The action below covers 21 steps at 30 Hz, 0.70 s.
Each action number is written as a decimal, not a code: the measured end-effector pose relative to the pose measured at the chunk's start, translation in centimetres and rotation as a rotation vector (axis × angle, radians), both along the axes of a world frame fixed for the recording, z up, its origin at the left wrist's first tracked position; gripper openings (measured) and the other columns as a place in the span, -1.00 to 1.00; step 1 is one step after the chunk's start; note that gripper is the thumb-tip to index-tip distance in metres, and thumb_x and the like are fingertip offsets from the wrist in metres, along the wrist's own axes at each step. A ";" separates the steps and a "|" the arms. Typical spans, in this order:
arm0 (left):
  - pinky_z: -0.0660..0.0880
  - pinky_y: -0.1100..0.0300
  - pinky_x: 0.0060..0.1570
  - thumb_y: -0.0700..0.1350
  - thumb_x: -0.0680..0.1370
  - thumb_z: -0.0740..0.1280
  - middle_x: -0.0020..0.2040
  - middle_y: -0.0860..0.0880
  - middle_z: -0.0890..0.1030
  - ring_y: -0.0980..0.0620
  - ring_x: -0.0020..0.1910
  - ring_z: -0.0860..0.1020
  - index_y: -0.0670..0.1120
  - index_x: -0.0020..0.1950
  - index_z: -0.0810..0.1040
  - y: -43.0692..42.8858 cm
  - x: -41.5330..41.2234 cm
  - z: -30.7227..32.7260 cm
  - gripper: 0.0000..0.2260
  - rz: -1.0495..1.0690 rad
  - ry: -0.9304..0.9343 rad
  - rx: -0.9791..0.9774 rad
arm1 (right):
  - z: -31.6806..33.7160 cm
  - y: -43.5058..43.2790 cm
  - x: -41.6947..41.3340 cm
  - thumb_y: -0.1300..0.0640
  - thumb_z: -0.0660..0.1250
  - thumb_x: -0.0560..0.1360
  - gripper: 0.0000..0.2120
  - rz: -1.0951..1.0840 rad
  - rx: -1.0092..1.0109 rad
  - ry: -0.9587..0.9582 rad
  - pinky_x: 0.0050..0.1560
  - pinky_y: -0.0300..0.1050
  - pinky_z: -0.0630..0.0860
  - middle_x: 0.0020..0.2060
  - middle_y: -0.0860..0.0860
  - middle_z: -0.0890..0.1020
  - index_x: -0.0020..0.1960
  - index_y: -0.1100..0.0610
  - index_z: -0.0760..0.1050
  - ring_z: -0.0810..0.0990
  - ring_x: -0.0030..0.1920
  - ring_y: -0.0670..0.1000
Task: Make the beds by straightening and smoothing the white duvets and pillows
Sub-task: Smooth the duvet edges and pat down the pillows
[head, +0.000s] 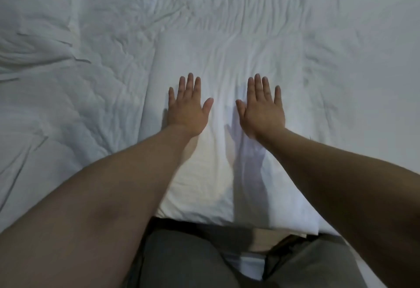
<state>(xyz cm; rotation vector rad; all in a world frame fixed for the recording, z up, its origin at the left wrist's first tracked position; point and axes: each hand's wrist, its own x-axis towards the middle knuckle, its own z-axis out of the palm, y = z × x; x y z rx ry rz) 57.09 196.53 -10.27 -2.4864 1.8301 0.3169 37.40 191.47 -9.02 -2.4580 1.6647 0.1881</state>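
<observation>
Hands: left hand point(187, 108) and right hand point(261, 109) spread flat, palms down, fingers straight, side by side with a gap between, gripping nothing.
Contact: on the pillow or just above it; not clear from the shadows beneath.
Pillow point(227, 56): white, lying lengthwise straight ahead, faintly creased beyond the fingertips.
Duvet point(79, 88): white, under and around the pillow, heavily wrinkled at left and beyond, smoother at right.
Forearms point(113, 185): bare, reaching in from both lower corners.
Trousers point(181, 260): grey, at the bottom edge, below the pillow's near end.
</observation>
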 end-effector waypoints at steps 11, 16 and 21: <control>-0.21 -0.14 0.58 0.21 0.69 -0.21 0.66 0.00 -0.23 -0.01 0.63 -0.26 -0.04 0.66 -0.22 -1.6 -3.4 -6.5 -0.40 -0.018 -0.067 0.040 | -6.5 -0.8 0.0 -0.20 -0.31 0.65 -0.35 -0.024 0.055 -0.025 0.58 0.20 -0.28 0.63 0.03 -0.24 0.64 0.08 -0.29 -0.33 0.61 0.04; -0.14 -0.07 0.59 0.20 0.67 -0.13 0.67 0.03 -0.11 0.01 0.64 -0.14 -0.02 0.67 -0.11 -0.2 -0.6 -10.3 -0.39 -0.047 -0.101 -0.060 | -9.2 -1.4 -3.3 -0.23 -0.26 0.64 -0.34 -0.036 -0.016 -0.013 0.58 0.14 -0.30 0.64 -0.07 -0.20 0.66 0.03 -0.21 -0.30 0.62 -0.03; -0.21 -0.13 0.58 0.21 0.66 -0.23 0.66 0.01 -0.22 0.01 0.63 -0.23 -0.06 0.66 -0.21 0.3 1.2 -10.1 -0.38 0.146 -0.155 0.047 | -9.3 -2.2 -6.8 -0.21 -0.30 0.64 -0.34 -0.171 -0.003 0.051 0.55 0.25 -0.31 0.63 -0.02 -0.26 0.65 0.07 -0.27 -0.34 0.61 0.01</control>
